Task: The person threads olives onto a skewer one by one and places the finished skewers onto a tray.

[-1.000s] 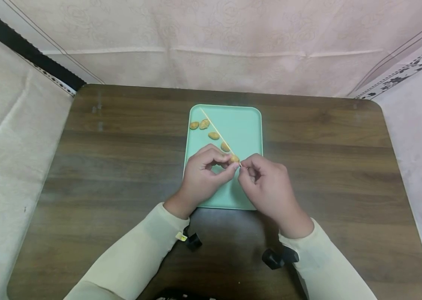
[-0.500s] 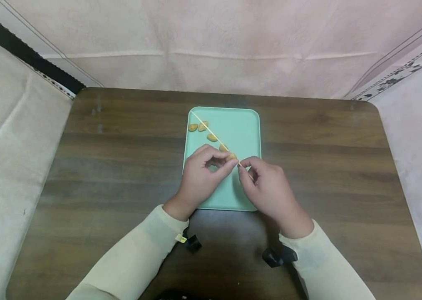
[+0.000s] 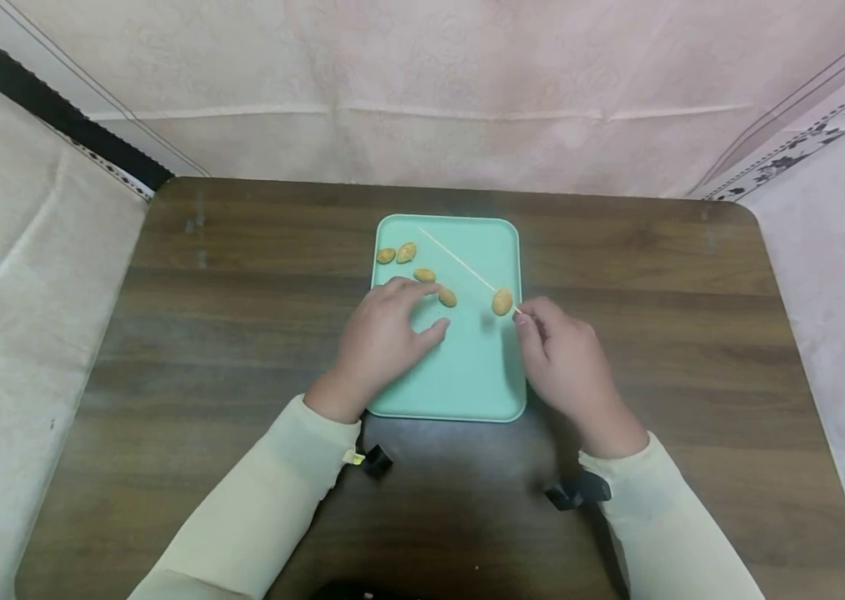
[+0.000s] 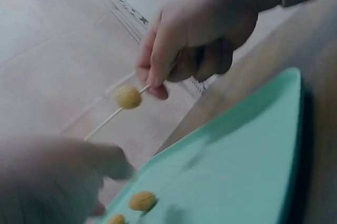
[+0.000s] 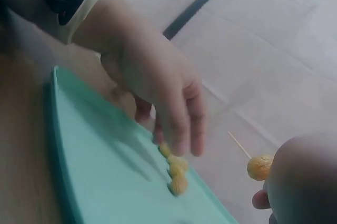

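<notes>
My right hand [image 3: 567, 357] pinches the near end of a thin bamboo skewer [image 3: 460, 261] above the tray's right side. One golden-brown, wrinkled oval food piece [image 3: 502, 302] is threaded on it, close to the fingertips; the left wrist view also shows this threaded piece [image 4: 128, 98]. My left hand [image 3: 383, 335] hovers over the tray with thumb and fingers spread, holding nothing. Its index fingertip is beside the nearest loose piece [image 3: 448, 297]; whether they touch cannot be told. More loose pieces lie behind, such as one brown oval [image 3: 425, 275]. What these pieces are is unclear.
A mint-green rectangular tray [image 3: 460, 400] with a low rim lies on the brown wooden table [image 3: 227, 350]. Two more oval pieces [image 3: 407, 252] sit at its far left corner. Pale patterned cloth [image 3: 422, 75] hangs behind the table and along both sides.
My left hand has let go of the threaded piece and moved left with its fingers spread. My right hand has carried the skewer and its piece to the right.
</notes>
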A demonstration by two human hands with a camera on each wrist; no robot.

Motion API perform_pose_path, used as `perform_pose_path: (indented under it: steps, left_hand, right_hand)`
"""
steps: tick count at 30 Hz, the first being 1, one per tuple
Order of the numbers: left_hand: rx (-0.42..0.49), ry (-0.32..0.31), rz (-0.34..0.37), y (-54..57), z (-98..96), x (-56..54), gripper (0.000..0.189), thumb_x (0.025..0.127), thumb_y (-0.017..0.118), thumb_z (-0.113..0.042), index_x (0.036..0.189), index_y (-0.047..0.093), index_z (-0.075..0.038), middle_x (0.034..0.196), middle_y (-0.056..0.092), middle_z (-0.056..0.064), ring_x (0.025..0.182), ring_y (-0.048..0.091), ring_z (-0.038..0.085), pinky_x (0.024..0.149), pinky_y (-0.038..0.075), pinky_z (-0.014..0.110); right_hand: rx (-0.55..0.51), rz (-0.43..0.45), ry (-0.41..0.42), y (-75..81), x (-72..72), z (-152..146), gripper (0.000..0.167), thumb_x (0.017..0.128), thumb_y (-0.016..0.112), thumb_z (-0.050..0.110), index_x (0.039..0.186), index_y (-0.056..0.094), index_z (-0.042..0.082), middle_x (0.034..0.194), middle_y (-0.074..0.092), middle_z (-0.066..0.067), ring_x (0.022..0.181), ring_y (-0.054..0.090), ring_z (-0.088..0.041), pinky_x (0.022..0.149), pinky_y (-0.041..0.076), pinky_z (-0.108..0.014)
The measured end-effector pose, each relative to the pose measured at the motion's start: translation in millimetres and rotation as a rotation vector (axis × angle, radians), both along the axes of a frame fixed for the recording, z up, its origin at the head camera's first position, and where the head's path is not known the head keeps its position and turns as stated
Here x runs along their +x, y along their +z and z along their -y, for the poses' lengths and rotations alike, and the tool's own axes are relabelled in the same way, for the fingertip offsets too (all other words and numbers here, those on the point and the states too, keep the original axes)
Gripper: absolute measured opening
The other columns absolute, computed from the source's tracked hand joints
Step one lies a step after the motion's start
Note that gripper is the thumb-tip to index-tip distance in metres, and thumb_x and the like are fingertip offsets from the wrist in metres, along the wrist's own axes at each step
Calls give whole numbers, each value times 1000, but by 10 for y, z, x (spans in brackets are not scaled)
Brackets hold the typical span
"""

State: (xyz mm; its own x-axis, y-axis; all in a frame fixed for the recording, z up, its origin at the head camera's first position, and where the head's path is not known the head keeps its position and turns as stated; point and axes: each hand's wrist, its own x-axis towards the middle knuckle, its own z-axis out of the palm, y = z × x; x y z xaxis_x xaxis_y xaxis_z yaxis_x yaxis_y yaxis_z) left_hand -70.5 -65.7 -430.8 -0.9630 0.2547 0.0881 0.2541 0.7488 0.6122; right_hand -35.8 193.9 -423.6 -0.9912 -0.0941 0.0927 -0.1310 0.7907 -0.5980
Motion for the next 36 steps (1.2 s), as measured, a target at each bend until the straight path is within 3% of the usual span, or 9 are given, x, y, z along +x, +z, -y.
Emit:
perform_pose_path:
  steps: [3,7,13,16,20,23,26,31,36]
  left_hand:
    - [-159,17,71,52,-15,-64,56,102,81,-49,150,72,-22,141,74,3,123,71,29,98,63,49]
    - [-274,24,149,85,-120,-163,61,103,77,-57,152,70,-23,139,76,1,115,73,25,87,66,49]
    - [-302,47,174,14,-245,-270,37,104,77,-55,122,75,-23,110,75,-5,89,68,17,66,59,40]
    - [-295,42,153,-29,-251,-286,28,106,78,-47,119,78,-23,112,76,-5,92,69,16,70,61,39]
    - [-247,28,126,-42,-230,-286,26,109,77,-37,127,81,-20,123,79,-2,105,72,17,86,65,40]
    - [-144,28,122,-71,-201,-291,23,108,78,-33,127,81,-20,122,81,-3,106,73,17,90,65,39]
    - [37,31,166,-105,-160,-283,18,107,80,-29,124,78,-23,119,82,-6,105,77,13,90,66,38]
    - [457,22,289,-63,-78,-231,17,104,82,-19,120,76,-23,122,81,-7,111,80,13,94,67,36]
    - [876,-18,348,0,0,-183,25,101,82,-5,125,75,-11,119,79,4,106,82,20,96,67,31]
  right_hand:
    - [7,-14,-21,-26,-10,-56,27,118,55,29,120,75,11,85,72,-9,76,62,-30,69,51,-41]
    - [2,-18,-24,-31,4,-92,26,117,56,28,116,75,11,79,69,-8,73,61,-28,66,49,-40]
    - [-20,-3,-31,-25,49,-115,27,118,56,28,115,76,11,87,74,-8,75,63,-28,69,51,-41]
    - [-32,1,-38,-30,63,-138,27,118,56,28,115,77,10,85,73,-7,74,62,-28,69,51,-41]
    - [-39,-11,-47,-33,71,-177,27,117,57,27,115,77,10,81,70,-6,72,60,-27,67,49,-40]
    - [-42,-28,-52,-38,75,-194,26,116,58,25,116,78,9,85,73,-7,73,61,-28,69,50,-41]
    - [-51,-29,-57,-46,78,-195,26,116,59,25,115,79,9,87,74,-8,74,61,-28,70,50,-41]
    - [-67,-25,-55,-38,94,-181,26,116,59,25,115,79,8,89,75,-8,76,62,-28,71,51,-42]
    - [-81,-24,-46,-1,143,-158,24,115,60,24,114,79,9,89,75,-6,76,62,-26,70,51,-40]
